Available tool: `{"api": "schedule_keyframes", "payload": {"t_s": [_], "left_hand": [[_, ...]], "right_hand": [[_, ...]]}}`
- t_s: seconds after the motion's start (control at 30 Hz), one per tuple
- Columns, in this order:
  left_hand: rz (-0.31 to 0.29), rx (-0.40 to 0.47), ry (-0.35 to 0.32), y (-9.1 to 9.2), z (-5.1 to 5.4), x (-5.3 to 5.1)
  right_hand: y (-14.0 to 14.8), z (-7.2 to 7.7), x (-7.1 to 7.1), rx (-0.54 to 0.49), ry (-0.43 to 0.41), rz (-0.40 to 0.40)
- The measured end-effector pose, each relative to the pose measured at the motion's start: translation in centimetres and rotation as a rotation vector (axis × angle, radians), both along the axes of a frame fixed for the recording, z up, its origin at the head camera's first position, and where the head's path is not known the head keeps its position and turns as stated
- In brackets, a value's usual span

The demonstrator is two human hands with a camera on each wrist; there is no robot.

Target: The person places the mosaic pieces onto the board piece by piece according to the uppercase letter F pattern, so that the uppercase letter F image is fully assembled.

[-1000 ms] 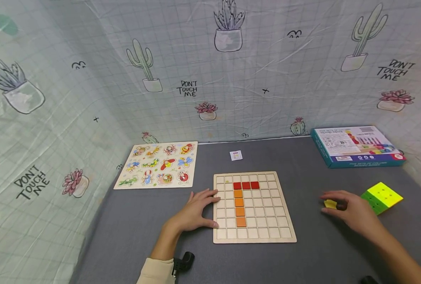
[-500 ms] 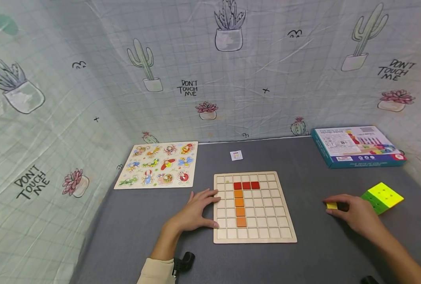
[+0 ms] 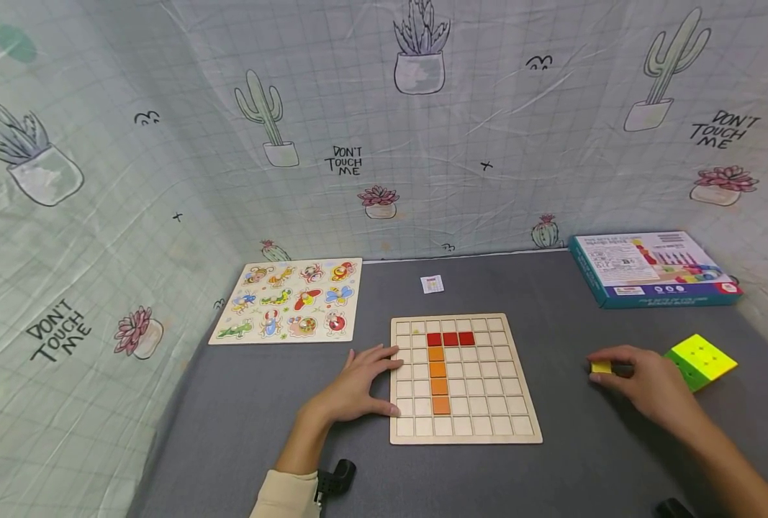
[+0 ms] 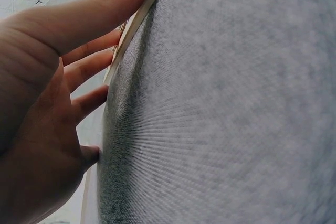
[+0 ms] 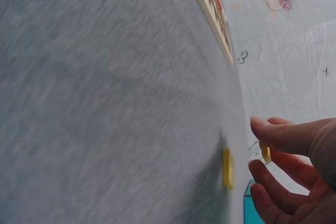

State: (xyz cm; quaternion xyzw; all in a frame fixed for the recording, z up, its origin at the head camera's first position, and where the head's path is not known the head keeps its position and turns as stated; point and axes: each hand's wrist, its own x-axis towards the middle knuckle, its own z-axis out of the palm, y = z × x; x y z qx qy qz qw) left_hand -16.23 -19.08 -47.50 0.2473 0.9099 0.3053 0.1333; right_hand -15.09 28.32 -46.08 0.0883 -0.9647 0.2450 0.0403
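The left hand point(image 3: 356, 386) rests at the left edge of a wooden grid board point(image 3: 487, 424), thumb and fingers spread along its rim. In the left wrist view, the thumb and fingertips touch the board's thin edge point(image 4: 137, 24). Red tiles point(image 3: 450, 339) form a short row on the board, with a column of orange tiles point(image 3: 438, 369) running down from it. To the board's right, the right hand point(image 3: 643, 381) holds a small yellow tile point(image 5: 265, 152) between thumb and fingers. Another yellow tile point(image 5: 227, 169) lies on the table close to the fingertips.
Beside the right hand stands a yellow-green cube point(image 3: 701, 360). A teal-sided game box point(image 3: 656, 270) lies at the back right. An insect picture board point(image 3: 286, 302) is at the back left, and a small white card point(image 3: 432, 284) lies behind the grid board.
The right hand has shifted slightly, its fingertips staying around the yellow piece seen between them. The left hand and the grid board keep their places.
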Motion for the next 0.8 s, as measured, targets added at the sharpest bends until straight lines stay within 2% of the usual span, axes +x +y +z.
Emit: {"api": "schedule_keyframes", "payload": {"t_s": [0.3, 0.53, 0.63, 0.8], "left_hand": [[-0.006, -0.002, 0.005, -0.1, 0.1, 0.0], [-0.006, 0.003, 0.000, -0.1, -0.1, -0.1], [-0.006, 0.004, -0.003, -0.1, -0.1, -0.1], [-0.005, 0.003, 0.001, -0.1, -0.2, 0.0]], "right_hand": [[-2.4, 1.0, -0.3, -0.052, 0.013, 0.015], [-4.4, 1.1, -0.7, -0.143, 0.093, 0.054], [-5.3, 1.0, -0.8, -0.180, 0.079, 0.071], [-7.5, 0.7, -1.1, -0.218, 0.009, 0.105]]}}
